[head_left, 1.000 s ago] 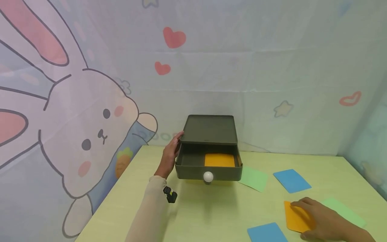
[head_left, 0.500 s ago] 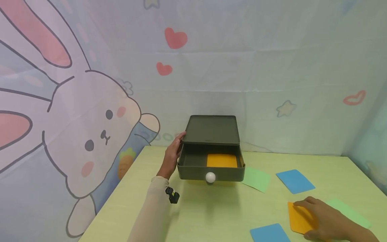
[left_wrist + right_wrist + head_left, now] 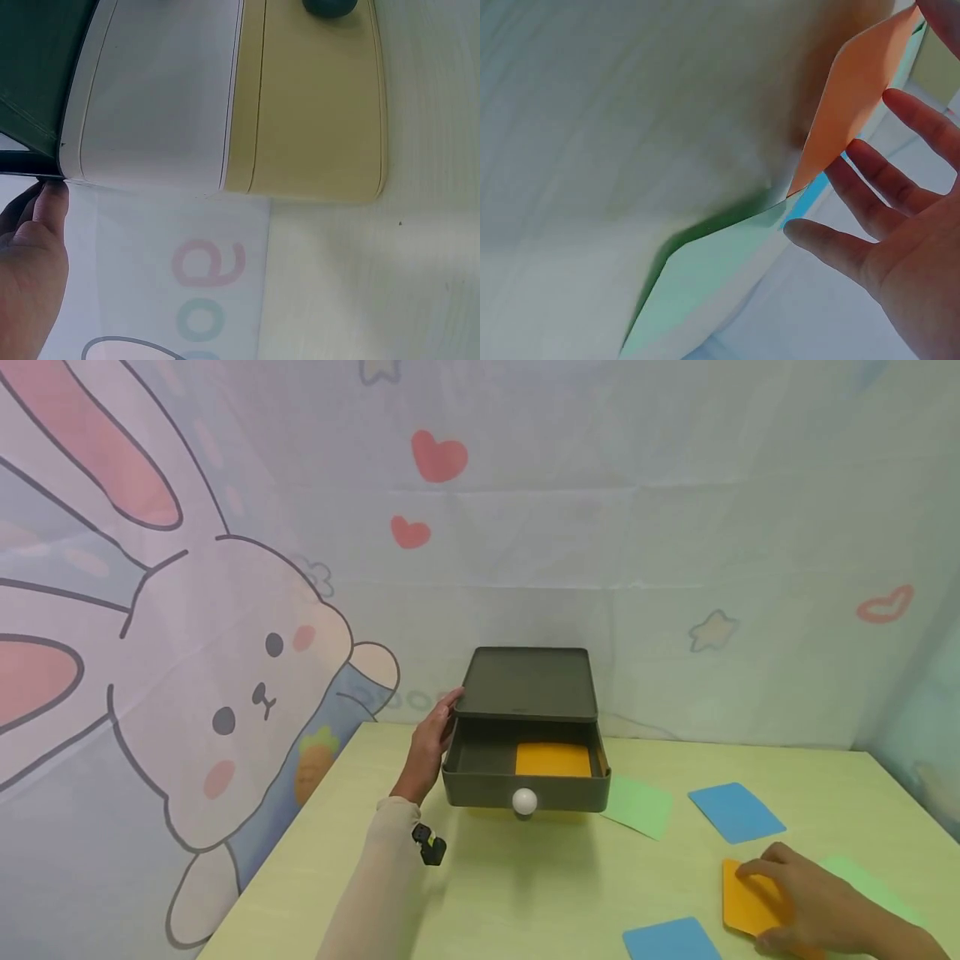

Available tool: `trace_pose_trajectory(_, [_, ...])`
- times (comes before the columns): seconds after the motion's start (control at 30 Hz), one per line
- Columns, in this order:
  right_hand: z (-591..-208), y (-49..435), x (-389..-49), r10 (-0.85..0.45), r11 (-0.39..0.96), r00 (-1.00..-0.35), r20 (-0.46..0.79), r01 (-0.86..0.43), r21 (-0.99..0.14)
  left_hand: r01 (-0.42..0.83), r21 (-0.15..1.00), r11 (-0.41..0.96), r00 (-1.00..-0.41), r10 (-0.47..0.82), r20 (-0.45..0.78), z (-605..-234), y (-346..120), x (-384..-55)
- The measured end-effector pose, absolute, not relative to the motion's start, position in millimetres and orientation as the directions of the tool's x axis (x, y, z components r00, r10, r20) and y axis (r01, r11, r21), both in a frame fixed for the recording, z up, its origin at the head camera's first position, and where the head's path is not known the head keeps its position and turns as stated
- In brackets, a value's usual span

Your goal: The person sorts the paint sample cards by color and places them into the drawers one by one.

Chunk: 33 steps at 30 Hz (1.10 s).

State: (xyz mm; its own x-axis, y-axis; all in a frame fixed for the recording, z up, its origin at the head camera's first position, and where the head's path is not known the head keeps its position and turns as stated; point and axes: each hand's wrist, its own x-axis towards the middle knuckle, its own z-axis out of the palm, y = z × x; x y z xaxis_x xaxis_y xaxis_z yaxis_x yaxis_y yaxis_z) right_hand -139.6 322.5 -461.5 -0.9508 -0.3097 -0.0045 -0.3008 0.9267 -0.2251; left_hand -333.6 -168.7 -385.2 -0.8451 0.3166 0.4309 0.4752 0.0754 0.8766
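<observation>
A dark green drawer box [image 3: 528, 683] stands at the back middle of the table, its top drawer [image 3: 480, 789] pulled out toward me. An orange card [image 3: 555, 760] lies inside the drawer, and a white knob [image 3: 525, 802] is on its front. My left hand [image 3: 431, 747] rests against the box's left side with its fingers stretched along it. At the right front, my right hand [image 3: 813, 897] pinches another orange card [image 3: 750, 897] by its edges between thumb and fingers. In the right wrist view that orange card [image 3: 855, 97] stands tilted up beside a green card [image 3: 720, 255].
Two blue cards [image 3: 737, 812] [image 3: 672, 939] and two green ones, a green card [image 3: 639, 806] by the drawer and a green card [image 3: 866, 885] behind my right hand, lie on the table. In the left wrist view, white [image 3: 157, 97] and yellow [image 3: 319, 112] tiers sit below the green one.
The camera view has shifted slightly. My right hand has drawn its fingers in on the orange card, which now bends and tilts. My left hand stays against the box.
</observation>
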Motion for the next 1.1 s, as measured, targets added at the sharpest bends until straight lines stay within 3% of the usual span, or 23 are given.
trace_pose_trajectory(0.23, [-455.7,321.9,-144.1,-0.360,0.912,-0.923,0.138,-0.379,-0.155,0.470,0.880,0.070,-0.849,0.311,0.428,-384.8,-168.3,-334.1])
trace_pose_trajectory(0.43, [-449.3,315.9,-146.4,-0.418,0.879,-0.859,0.296,-0.465,-0.109,0.472,0.880,0.059,-0.845,0.314,0.433,-384.4,-167.3,-334.6])
trace_pose_trajectory(0.73, [-412.2,297.0,-150.3,-0.405,0.879,-0.842,0.357,-0.466,-0.101,0.473,0.879,0.057,-0.845,0.312,0.434,-386.0,-166.8,-335.3])
trace_pose_trajectory(1.1, [-360.0,273.9,-160.0,-0.415,0.877,-0.844,0.340,-0.471,-0.099,0.481,0.875,0.061,-0.842,0.311,0.441,-386.6,-167.4,-333.8])
